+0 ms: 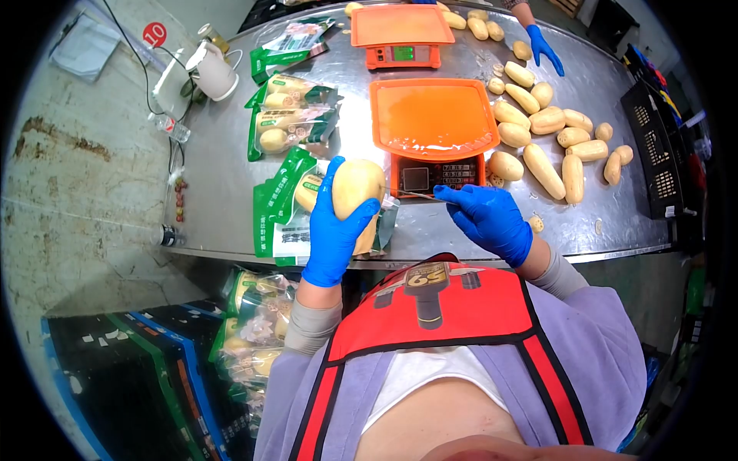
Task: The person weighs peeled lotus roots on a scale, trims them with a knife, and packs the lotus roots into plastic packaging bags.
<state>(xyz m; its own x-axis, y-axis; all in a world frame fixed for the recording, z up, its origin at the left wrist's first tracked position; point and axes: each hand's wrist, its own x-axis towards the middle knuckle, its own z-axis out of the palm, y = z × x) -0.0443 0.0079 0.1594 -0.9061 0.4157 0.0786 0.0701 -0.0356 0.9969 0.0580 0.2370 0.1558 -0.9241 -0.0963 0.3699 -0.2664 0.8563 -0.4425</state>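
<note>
My left hand, in a blue glove, is wrapped round a thick, pale peeled lotus root held up above the near edge of the table. My right hand, also gloved in blue, grips a slim metal tool, perhaps a narrow knife, its tip pointing at the root's right side. Behind the tool stands an orange scale with a dark keypad. Under and beside my left hand lies a green printed bag with lotus root in it.
Loose lotus roots spread over the metal table's right side. Filled bags lie at left, near a kettle. A second orange scale stands behind. A co-worker's gloved hand reaches in; a black crate borders the right.
</note>
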